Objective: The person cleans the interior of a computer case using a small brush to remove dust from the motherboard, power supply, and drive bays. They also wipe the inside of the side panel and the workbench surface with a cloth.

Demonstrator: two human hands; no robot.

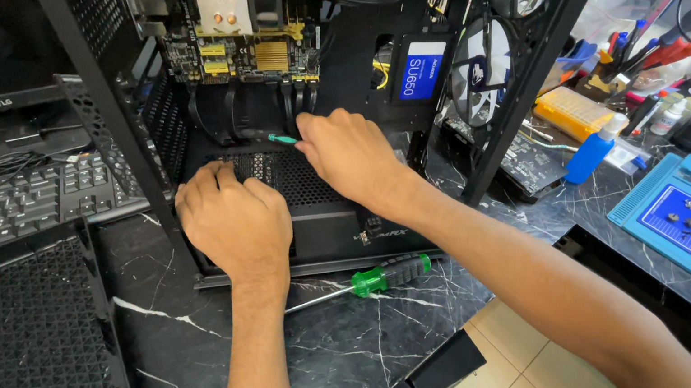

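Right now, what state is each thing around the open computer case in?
Computer case: side open, insides exposed.
Left hand: flat on the black perforated cover.
Right hand: pinching a small teal-handled tool.
Green-handled screwdriver: lying loose on the marble table.
Keyboard: untouched.

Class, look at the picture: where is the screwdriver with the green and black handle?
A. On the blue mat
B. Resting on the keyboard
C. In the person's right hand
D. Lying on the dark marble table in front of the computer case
D: the screwdriver lies untouched on the marble table, just before the open computer case, between the forearms.
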